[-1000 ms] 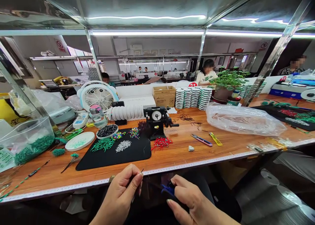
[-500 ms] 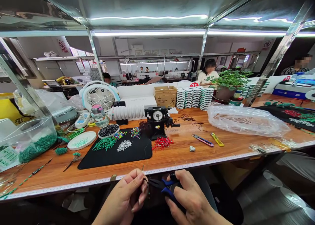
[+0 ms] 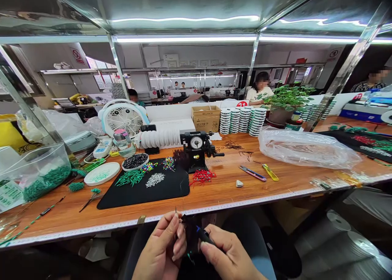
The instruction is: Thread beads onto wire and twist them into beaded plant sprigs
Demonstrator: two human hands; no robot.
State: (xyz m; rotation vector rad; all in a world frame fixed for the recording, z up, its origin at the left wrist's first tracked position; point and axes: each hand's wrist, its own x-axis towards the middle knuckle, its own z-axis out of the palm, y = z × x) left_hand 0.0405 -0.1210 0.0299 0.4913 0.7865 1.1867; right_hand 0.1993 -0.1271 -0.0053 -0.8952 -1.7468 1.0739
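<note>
Below the table's front edge, my left hand (image 3: pixel 163 245) pinches a thin, dark piece between thumb and forefinger; its details are too small to make out. My right hand (image 3: pixel 225 249) is closed round the blue and black handles of the pliers (image 3: pixel 202 234), just right of my left fingers. The jaws are dark and hard to make out. A thin strand with a green bit hangs between the hands. Beyond them, a black mat (image 3: pixel 143 192) bears green pieces (image 3: pixel 131 178), clear beads (image 3: pixel 155 180) and coloured beads. Red pieces (image 3: pixel 202 176) lie beside the mat.
A black winding machine (image 3: pixel 197 149) with a crank stands behind the red pieces. Scissors (image 3: pixel 252 173), a yellow cutter (image 3: pixel 270 172) and a small white block (image 3: pixel 239 183) lie to the right. Further back are a fan (image 3: pixel 124 116), stacked spools (image 3: pixel 244 121), a plastic bag (image 3: pixel 306 149) and people.
My right hand and the pliers have turned and shifted slightly; the handles look closer together. My left hand has moved a little, still pinching. A strand with a green bit now shows below.
</note>
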